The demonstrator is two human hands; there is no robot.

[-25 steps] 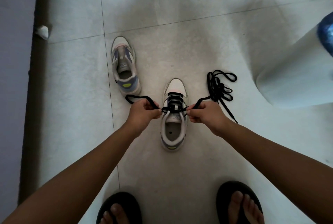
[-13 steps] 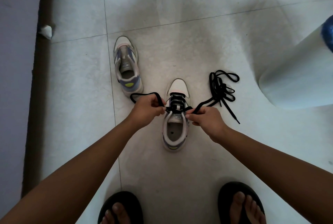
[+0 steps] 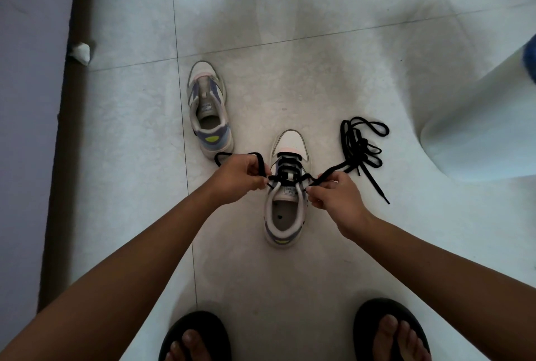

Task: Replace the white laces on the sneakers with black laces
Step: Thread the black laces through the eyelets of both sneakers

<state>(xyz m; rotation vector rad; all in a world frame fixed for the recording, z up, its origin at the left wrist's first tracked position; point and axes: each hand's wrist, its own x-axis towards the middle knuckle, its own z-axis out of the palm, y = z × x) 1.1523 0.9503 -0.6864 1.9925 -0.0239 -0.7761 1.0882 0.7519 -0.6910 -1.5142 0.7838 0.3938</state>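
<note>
A white and blue sneaker [image 3: 285, 215] stands on the floor in front of me, toe pointing away. A black lace [image 3: 287, 167] crosses its upper eyelets in several rows. My left hand [image 3: 237, 176] grips the lace's left end, which loops out behind the knuckles. My right hand [image 3: 333, 195] pinches the right end at the sneaker's collar. That end trails off towards a tangled heap of black lace [image 3: 362, 146] on the floor. A second sneaker [image 3: 208, 111] with no lace stands farther off to the left.
My feet in black sandals [image 3: 195, 337] stand at the bottom edge. A dark skirting strip [image 3: 69, 128] and a wall run along the left. A crumpled white scrap [image 3: 80, 52] lies by the skirting. A large pale object [image 3: 478, 134] fills the right side.
My right hand has drawn back a little towards me along the sneaker's collar. My left hand has stayed at the lace's left end, and both sneakers stand where they were.
</note>
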